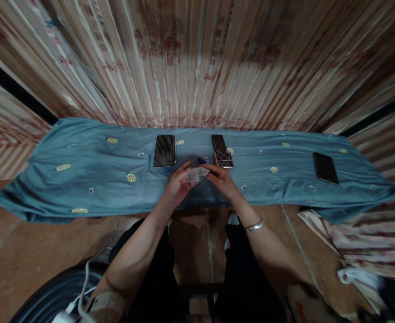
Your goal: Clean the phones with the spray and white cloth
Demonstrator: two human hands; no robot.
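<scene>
Above the front part of the cloth-covered bench, a small translucent, whitish, crumpled piece (197,175), like thin plastic or a wipe, spans both hands. My left hand (178,184) is closed on its left end. Fingers of my right hand (221,178) pinch its right corner. Just behind the right fingertips shows a small dark blue object (201,160); whether it is touched or lies on the cloth I cannot tell. Beyond my left hand lies a dark tablet-like device (164,150). Past my right hand lies a dark, glossy phone-like device (219,143), with a shiny lower section.
A blue cloth (251,184) with yellow patterns covers the long, narrow bench. At its right lies another dark flat device (325,168). Pleated curtains (197,67) hang behind. Down at left are a coiled black hose-like thing (56,291) and a white cable (87,273).
</scene>
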